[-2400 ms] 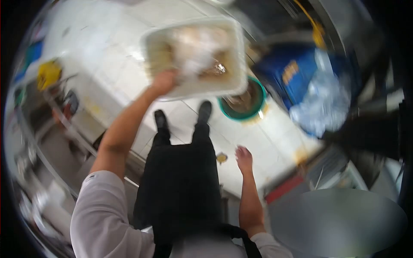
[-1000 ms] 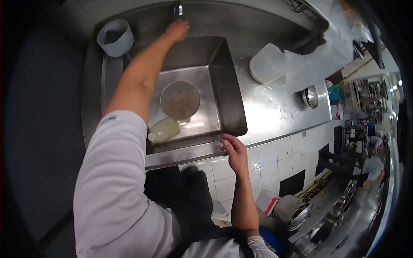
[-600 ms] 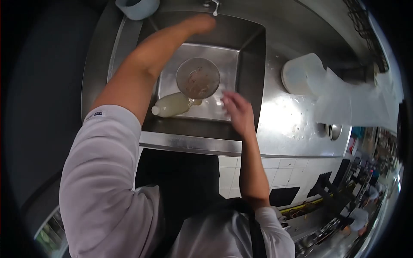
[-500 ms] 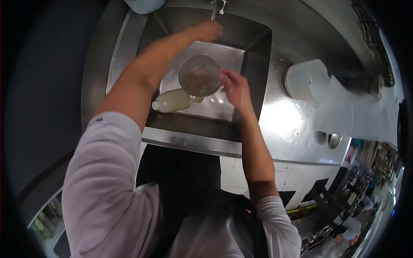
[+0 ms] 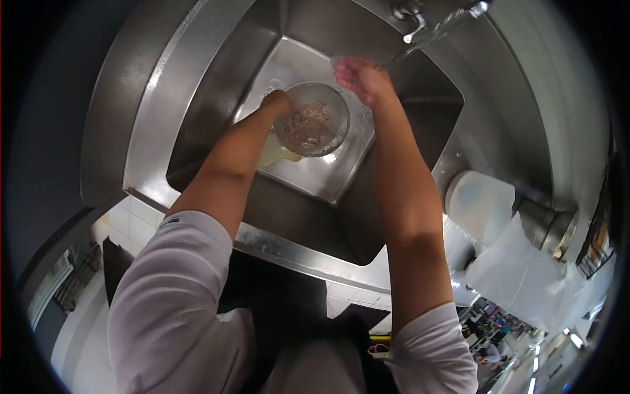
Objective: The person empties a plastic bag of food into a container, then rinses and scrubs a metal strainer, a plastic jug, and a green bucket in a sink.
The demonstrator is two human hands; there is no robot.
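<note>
My left hand is closed on the left rim of a round, grey, fine-meshed strainer; my fingertips are partly hidden. Wet brownish-pink bits lie in the strainer, low in the steel sink. Above its upper right rim, my right hand is held apart from it, fingers loosely bent and nothing visible in them. Water runs from the tap close to that hand. A bottle of pale yellowish liquid lies in the sink, mostly covered by my left forearm and the strainer.
On the counter to the right stand a white plastic tub and a metal container. A sheet of clear plastic hangs beside them. The sink's front edge runs close to my body. People are far off at lower right.
My left hand has come down from the tap to the strainer's left rim. My right hand has left the right rim and risen toward the water. The view has turned.
</note>
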